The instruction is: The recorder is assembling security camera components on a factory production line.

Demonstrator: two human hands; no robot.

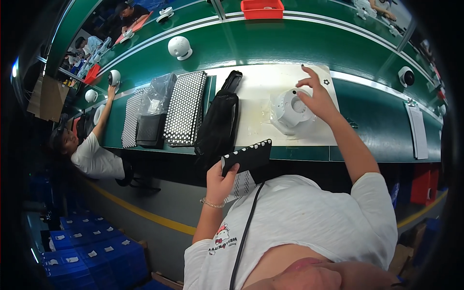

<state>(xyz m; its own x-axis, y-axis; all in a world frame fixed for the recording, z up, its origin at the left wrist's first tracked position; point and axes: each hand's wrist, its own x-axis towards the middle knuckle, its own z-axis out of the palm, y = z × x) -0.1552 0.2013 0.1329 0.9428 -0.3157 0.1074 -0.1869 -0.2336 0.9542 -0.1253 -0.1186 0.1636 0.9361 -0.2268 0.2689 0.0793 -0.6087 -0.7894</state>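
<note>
My left hand (220, 182) is closed on a black sheet with white dots (249, 157), held in front of the table edge. Only a row of its white round dots shows along the upper edge. My right hand (319, 96) hovers at the white round device (292, 112), fingers apart and the thumb close to its upper right. A small dark spot shows at one raised fingertip; what it is, I cannot tell. The device rests in clear plastic film on a white mat (261, 133). I cannot tell whether my thumb touches it.
Left of the mat lie a black pouch (220, 116), stacked dotted sheets (184, 106) and a clear plastic bag (157, 94). White cameras (180, 47) stand along the green conveyor (232, 43). A co-worker (96, 154) reaches in at left. A clipboard (416, 130) lies at right.
</note>
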